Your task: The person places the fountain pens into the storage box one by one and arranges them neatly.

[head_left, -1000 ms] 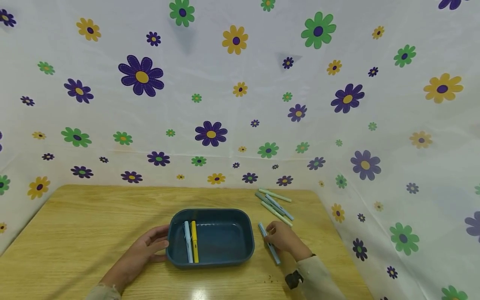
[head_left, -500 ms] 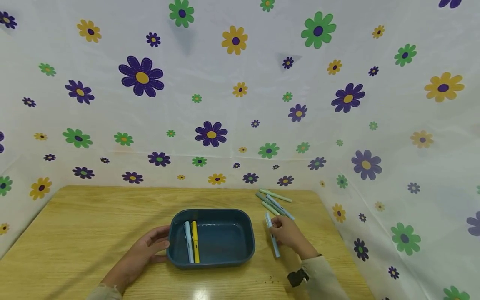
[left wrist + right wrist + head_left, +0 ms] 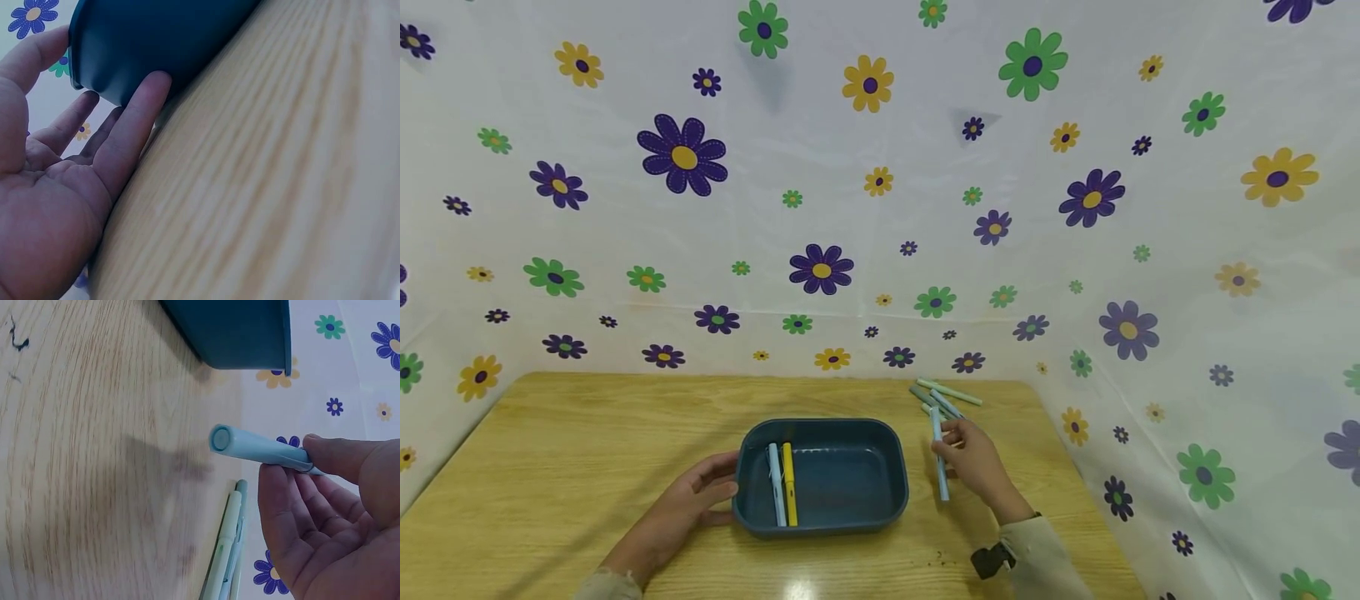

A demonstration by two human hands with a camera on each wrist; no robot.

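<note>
My right hand point(image 3: 979, 465) pinches a light blue pen point(image 3: 942, 482) between thumb and fingers, just right of a dark blue rectangular box point(image 3: 850, 487). In the right wrist view the pen's round end point(image 3: 220, 439) points away from the hand, and its shadow falls on the wood below. My left hand point(image 3: 681, 510) rests against the box's left end, thumb at the rim and fingers fairly straight along the outer wall point(image 3: 137, 50). Inside the box, at its left, a light blue pen point(image 3: 777, 483) and a yellow pen point(image 3: 789, 487) lie side by side.
Behind my right hand, several pens lie in a loose pile, among them a pale green pen point(image 3: 955, 392). The wooden table point(image 3: 587, 433) meets a white flowered curtain point(image 3: 760, 225) at the back and right. Small dark marks point(image 3: 938, 560) show on the tabletop.
My right hand has lifted the light blue pen off the table and moved it slightly away from me, towards the pile. The pen now stands more upright in view. Left hand and box stay put.
</note>
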